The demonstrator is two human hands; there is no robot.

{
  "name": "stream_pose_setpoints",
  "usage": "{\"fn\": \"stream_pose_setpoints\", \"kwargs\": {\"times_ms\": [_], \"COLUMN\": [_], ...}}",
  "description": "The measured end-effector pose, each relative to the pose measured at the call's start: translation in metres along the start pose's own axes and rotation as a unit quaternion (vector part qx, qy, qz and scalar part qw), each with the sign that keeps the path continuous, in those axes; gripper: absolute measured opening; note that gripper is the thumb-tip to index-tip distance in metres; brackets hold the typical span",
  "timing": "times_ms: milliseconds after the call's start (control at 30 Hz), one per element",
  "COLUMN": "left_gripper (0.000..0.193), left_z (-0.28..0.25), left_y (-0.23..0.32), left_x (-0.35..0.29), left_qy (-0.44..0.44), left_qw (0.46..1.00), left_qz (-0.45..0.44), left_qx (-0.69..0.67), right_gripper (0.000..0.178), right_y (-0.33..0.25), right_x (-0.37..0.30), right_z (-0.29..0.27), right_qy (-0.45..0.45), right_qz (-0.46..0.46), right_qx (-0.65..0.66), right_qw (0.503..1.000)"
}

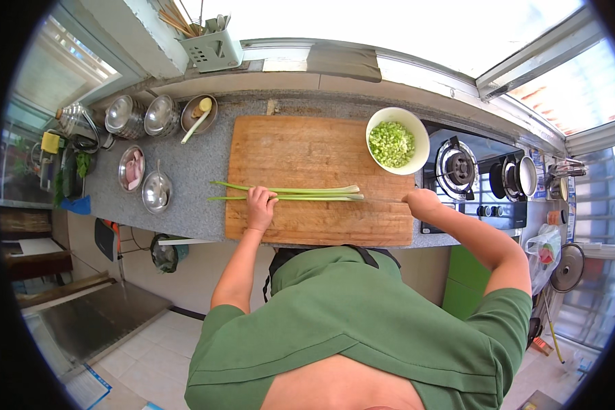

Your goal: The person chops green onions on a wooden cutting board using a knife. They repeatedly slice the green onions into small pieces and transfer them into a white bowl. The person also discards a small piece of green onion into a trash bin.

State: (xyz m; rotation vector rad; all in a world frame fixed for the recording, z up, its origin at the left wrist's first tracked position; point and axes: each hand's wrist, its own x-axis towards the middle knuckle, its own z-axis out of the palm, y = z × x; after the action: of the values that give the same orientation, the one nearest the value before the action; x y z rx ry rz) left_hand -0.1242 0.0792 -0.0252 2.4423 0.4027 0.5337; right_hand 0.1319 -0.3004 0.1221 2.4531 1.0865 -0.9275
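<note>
A few long green onions [316,193] lie side by side across the wooden cutting board [297,150], their white ends to the right and green tips past the board's left edge. My left hand [258,206] is closed over them near the green end, pressing them to the board. At the board's right edge, my right hand [422,203] grips a knife [385,200]. Its thin blade, seen nearly edge-on, points left toward the white ends; the handle is hidden in my fist. Beyond, a white bowl [424,142] of chopped green onion [391,145] stands at the board's far right corner.
A gas stove [458,167] stands right of the board. On the left counter are a bowl holding ginger and a white stalk [199,117], a dish of pale pink meat [134,169], a metal bowl with a spoon [157,193] and lidded pots [121,115]. A utensil holder [212,51] sits behind.
</note>
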Motion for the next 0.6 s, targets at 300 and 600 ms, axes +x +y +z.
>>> {"fn": "stream_pose_setpoints", "kwargs": {"times_ms": [300, 600], "left_gripper": [0.016, 0.019], "left_z": [-0.001, -0.009], "left_y": [0.0, 0.024], "left_x": [0.0, 0.021], "left_qy": [0.019, 0.045], "left_qw": [0.999, 0.998], "left_qz": [0.027, 0.027], "left_qx": [0.002, 0.028], "right_gripper": [0.036, 0.019], "right_y": [0.038, 0.015], "right_x": [-0.032, -0.037], "right_z": [0.02, 0.048], "right_qy": [0.017, 0.127], "right_qz": [0.052, 0.049], "right_qx": [0.011, 0.167], "right_qw": [0.998, 0.977]}}
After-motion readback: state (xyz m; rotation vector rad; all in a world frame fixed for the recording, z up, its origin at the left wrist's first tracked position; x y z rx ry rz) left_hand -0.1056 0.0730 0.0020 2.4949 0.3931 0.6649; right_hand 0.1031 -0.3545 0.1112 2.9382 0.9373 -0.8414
